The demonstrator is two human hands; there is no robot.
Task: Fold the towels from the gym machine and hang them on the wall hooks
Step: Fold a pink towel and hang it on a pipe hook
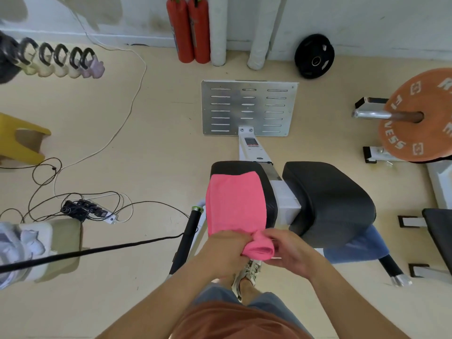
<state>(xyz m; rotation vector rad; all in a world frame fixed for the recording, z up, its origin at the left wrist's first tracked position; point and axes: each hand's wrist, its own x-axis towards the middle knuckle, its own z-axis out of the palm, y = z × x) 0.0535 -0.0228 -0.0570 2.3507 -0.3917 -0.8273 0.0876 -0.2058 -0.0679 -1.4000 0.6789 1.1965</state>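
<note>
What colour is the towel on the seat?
Pink towel, best seen in the head view.

Gym, orange weight plate (425, 99), padded machine (327, 199); seemingly kettlebells (61, 62) at left

Two towels (234, 201), two extinguishers (188, 30)

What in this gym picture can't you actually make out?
In the head view:
Wall hooks: not shown; the top edge cuts the wall.
Pink fabric towel: near end bunched in the left hand and right hand, fold hidden.
Blue cloth: mostly covered by the black padded seat.
Red label on the white beam: too small to read.
</note>
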